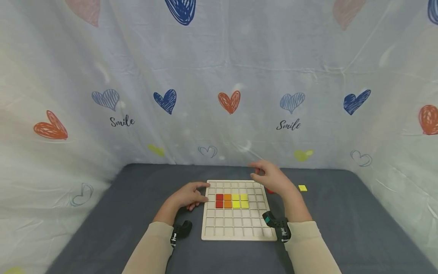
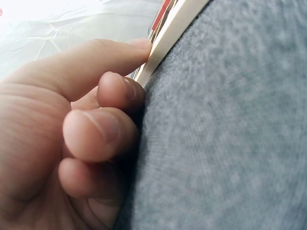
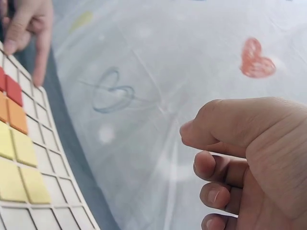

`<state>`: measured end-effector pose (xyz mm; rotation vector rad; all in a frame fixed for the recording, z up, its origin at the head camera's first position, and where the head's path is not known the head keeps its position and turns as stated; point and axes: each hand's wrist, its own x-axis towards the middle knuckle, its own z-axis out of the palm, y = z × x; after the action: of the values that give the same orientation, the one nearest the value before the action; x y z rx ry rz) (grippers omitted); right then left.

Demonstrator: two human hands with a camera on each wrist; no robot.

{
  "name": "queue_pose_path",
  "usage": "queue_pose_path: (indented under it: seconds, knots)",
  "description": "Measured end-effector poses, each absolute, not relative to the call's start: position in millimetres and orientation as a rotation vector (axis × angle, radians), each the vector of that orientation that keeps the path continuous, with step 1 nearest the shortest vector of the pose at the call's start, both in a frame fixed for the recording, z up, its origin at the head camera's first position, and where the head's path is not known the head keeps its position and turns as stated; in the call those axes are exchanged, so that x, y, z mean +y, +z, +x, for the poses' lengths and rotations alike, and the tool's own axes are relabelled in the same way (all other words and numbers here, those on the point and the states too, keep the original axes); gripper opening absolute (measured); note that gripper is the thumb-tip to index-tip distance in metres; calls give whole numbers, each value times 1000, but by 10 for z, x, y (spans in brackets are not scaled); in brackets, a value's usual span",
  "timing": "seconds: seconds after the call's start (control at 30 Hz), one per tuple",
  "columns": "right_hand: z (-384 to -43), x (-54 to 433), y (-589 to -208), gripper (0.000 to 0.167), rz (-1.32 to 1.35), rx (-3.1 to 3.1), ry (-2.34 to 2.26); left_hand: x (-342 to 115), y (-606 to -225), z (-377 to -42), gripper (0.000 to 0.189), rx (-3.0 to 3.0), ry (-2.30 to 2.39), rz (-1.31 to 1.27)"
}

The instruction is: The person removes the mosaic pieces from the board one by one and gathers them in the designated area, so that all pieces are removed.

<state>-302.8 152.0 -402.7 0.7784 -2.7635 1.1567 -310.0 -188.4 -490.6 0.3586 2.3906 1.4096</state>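
Note:
A pale wooden grid board (image 1: 236, 233) lies on the table. On it sit two red tiles (image 1: 219, 204), two orange tiles (image 1: 227, 204) and several yellow tiles (image 1: 240, 204), side by side in two rows. My left hand (image 1: 186, 196) touches the board's left edge with index finger and thumb; in the left wrist view the thumb (image 2: 110, 57) lies along the rim and other fingers bend beneath. Above the board's far right corner hovers my right hand (image 1: 272, 179), thumb and fingers loosely bent, with nothing seen between them in the right wrist view.
A lone yellow tile (image 1: 302, 188) lies on the dark grey table (image 1: 342, 220), right of my right wrist. Partly hidden under that hand is a red piece (image 1: 270, 191) by the board's right edge. A white curtain (image 1: 219, 49) with printed hearts stands behind the table.

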Motion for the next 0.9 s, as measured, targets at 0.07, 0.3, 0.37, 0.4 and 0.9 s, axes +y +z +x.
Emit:
queue_pose_path:
  seconds: [0.07,0.3,0.37,0.4,0.9]
  knots:
    - [-3015,1440,-4047,40,827,-2772,1144,-1879,-4903,-3099,66,2386,1415,364]
    - [-2971,1162,-4141,39,880,-2842,987,-1876,-4892,-3094,66,2386,1409,351]
    - [-2962,1087,-4174,39,882,-2863,945,-1879,-4888,-3097,66,2385,1406,342]
    - [-2959,1049,-4190,39,893,-2867,922,-1880,-4887,-3098,66,2384,1407,342]
    - [-2850,596,-4548,30,930,-2914,494,-1882,-4878,-3097,64,2389,1400,362]
